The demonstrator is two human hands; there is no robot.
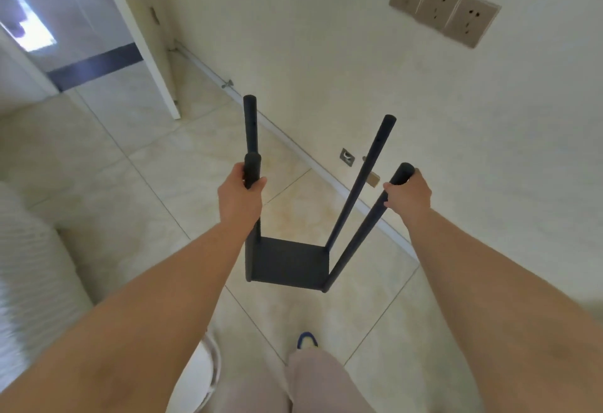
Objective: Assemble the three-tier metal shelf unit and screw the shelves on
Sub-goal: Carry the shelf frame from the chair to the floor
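Observation:
A dark metal shelf unit stands on the tiled floor in front of me, seen from above. Its square bottom shelf (288,262) sits low, with upright poles rising from the corners toward me. My left hand (239,195) grips the near left pole (252,167) just below its top. My right hand (409,193) grips the near right pole (403,172) near its top end. The far left pole (250,122) and far right pole (375,151) rise free behind. No upper shelves are on the poles.
A cream wall with three sockets (443,6) runs along the right, its skirting (293,144) just behind the unit. An open white door (140,37) stands at the left back. A pale ribbed object (29,249) fills the left edge. My leg and blue shoe (306,340) are below.

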